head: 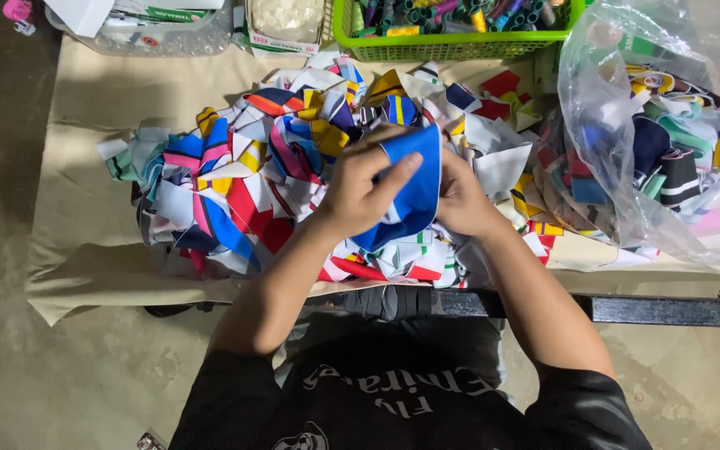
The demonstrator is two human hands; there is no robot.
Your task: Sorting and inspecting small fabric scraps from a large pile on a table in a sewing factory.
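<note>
Blue fabric piece, curved and partly folded, held up just above a heap of scraps, between both hands at the middle of the view. Left hand closed on its left side, fingers laid across the blue face, one fingertip pressing near the middle of the cloth, thumb hidden behind. Right hand gripping the right edge from behind, mostly covered by the cloth, so only knuckles and the back of the hand visible; exact finger spread there not clear, yet plainly closed on the fabric. Lower tip of the blue piece hanging down between the two wrists, touching or nearly touching the scraps beneath.

Underneath and all around, a heap of multicoloured fabric scraps: red, yellow, white, navy, pink and striped bits, piled loosely and spreading left and toward the far side. Heap resting on a tabletop covered with tan cloth, its near edge drooping over the front at the left.

To the right, a clear plastic bag, open toward the heap, stuffed with more coloured and striped pieces. At the far edge, a green plastic basket filled with small coloured rolls, beside it a small white box, and further left a clear plastic tray with papers. Along the near edge, a dark metal bar. Below, concrete floor and black shirt with white lettering.
</note>
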